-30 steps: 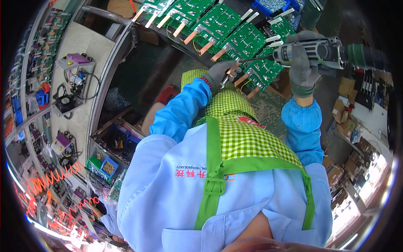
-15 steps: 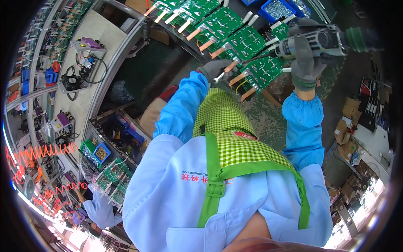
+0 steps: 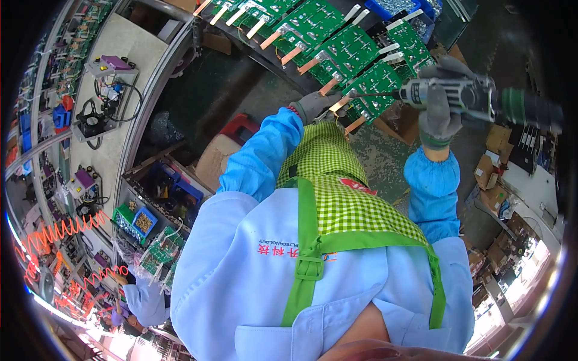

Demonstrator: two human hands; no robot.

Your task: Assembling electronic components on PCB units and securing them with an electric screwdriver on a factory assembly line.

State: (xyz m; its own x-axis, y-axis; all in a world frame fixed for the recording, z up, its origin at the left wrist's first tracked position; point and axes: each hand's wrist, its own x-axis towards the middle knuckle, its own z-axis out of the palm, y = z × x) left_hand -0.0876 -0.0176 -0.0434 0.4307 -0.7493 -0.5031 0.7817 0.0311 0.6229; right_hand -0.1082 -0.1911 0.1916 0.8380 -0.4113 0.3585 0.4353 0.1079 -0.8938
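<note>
My right hand (image 3: 441,117), in a grey glove, is wrapped around a grey power screwdriver (image 3: 448,96). The long thin bit (image 3: 376,94) points left, its tip at the bolted end of a copper strip (image 3: 341,103) on the nearest green circuit board (image 3: 376,84). My left hand (image 3: 314,107), also gloved, is closed beside that strip, just under the board's edge. Whatever its fingers hold is mostly hidden; a small pale bit shows by the fingertips. Another copper strip (image 3: 355,124) sticks out nearer to me.
More green boards (image 3: 310,24) with copper strips lie in a row toward the far left. Blue bins (image 3: 394,7) of small metal parts stand beyond. At left is a bench (image 3: 141,51) with purple-topped devices (image 3: 114,62). Another person (image 3: 144,301) works at lower left.
The screwdriver's tip has shifted from one copper strip to the neighbouring strip nearer me. My left hand has moved along too, and the silver piece it showed is now mostly hidden.
</note>
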